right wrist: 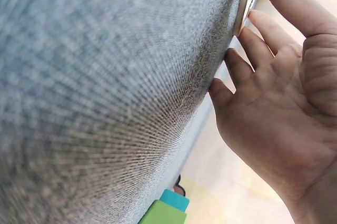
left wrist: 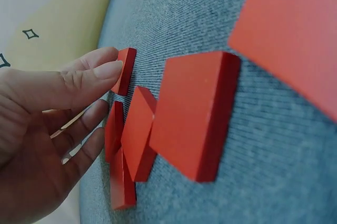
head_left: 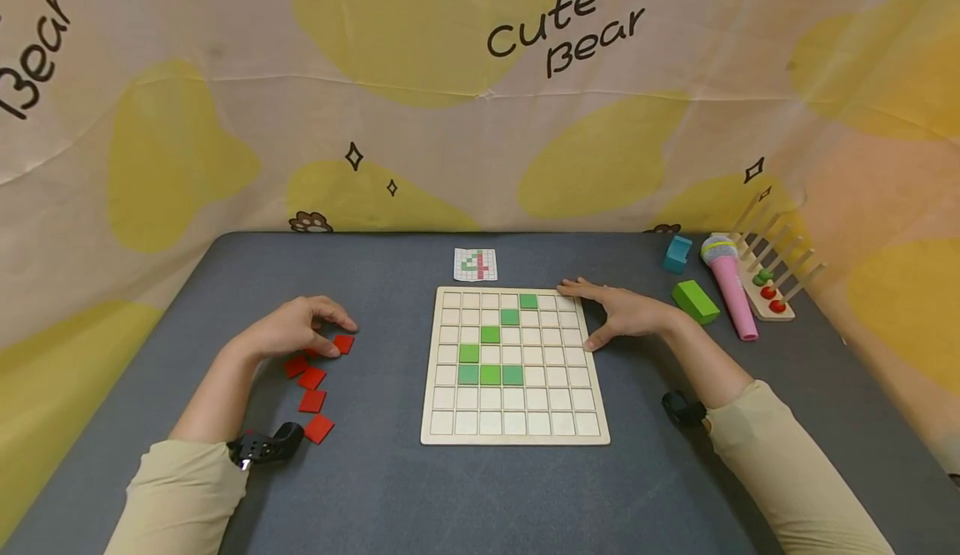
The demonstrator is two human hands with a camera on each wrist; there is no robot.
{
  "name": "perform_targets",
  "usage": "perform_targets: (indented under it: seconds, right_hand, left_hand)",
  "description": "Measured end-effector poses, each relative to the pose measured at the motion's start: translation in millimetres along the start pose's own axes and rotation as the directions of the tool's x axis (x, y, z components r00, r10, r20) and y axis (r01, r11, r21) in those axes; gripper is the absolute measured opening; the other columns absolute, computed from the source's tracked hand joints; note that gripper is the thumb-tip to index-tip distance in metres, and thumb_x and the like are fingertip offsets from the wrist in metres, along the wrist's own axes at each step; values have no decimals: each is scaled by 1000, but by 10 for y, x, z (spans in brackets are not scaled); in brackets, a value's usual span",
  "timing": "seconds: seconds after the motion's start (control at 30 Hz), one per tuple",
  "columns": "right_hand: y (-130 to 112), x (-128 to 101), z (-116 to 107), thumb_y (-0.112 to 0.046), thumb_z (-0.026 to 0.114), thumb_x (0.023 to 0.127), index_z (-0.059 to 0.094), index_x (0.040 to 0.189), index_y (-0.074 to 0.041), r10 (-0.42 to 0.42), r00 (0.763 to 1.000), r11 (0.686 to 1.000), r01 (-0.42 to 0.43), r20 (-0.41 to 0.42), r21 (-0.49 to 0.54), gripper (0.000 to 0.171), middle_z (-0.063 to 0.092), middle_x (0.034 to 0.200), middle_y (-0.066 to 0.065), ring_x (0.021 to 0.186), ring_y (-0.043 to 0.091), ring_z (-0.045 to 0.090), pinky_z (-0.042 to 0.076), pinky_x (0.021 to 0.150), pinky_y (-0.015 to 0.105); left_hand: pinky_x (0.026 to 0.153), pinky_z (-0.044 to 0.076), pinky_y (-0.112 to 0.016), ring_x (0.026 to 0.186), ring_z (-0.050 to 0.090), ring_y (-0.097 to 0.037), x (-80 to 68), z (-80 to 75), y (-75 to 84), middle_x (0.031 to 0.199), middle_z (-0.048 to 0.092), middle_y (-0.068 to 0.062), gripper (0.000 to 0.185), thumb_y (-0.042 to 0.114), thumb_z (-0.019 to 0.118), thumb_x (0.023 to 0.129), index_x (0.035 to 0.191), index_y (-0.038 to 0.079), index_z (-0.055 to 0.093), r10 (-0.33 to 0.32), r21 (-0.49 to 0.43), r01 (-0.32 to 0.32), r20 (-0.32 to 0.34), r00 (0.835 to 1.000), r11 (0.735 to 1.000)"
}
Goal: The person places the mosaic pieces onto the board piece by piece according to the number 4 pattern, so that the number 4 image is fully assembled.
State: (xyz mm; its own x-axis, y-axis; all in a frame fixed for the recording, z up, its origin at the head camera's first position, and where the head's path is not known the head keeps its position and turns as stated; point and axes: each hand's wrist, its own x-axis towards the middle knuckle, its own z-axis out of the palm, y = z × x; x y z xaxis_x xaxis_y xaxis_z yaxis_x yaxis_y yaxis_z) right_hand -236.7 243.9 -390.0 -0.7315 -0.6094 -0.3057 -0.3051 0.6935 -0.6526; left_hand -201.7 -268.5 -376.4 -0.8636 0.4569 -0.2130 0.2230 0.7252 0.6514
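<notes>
My left hand (head_left: 300,327) hovers over several loose red square tiles (head_left: 312,402) on the table. Its thumb and index fingertips are right at one red tile (head_left: 344,344), the thumb overlapping that tile's face in the left wrist view; the other fingers are loosely bent. A pale wooden grid board (head_left: 513,422) lies flat in the middle, with several green tiles (head_left: 490,335) in its cells, a diagonal running down to a short row. My right hand (head_left: 626,311) rests with spread fingers at the board's right edge, fingertips by the top right corner and thumb lower down.
Behind the board lies a small pattern card (head_left: 476,265) with green and red squares. At the right are a blue block (head_left: 677,253), a green block (head_left: 695,302), a pink toy microphone (head_left: 733,292) and a wooden peg stand (head_left: 780,315) with red and green beads.
</notes>
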Motion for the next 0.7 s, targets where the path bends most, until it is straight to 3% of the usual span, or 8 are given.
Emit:
perform_targets:
  seconds: [0.27,0.7]
  right_hand:
    - [-3,13,2,-32,84,76,25,158,-15,-6,1000,1000,6,3,4,102,10,168,13,154,44,-1,8,117,71]
    - [7,9,1,-31,85,75,25,157,-15,-5,1000,1000,5,2,8,103,11,168,12,155,42,0,8,117,70]
  left_hand:
    - [86,46,-23,113,54,-25,-6,30,-19,124,63,-14,31,10,81,76,107,8,74,2,-26,-3,-19,1000,1000]
    - [89,44,-36,109,55,-29,44,54,1,116,65,-12,22,10,81,76,97,11,74,-47,59,51,-61,997,997]
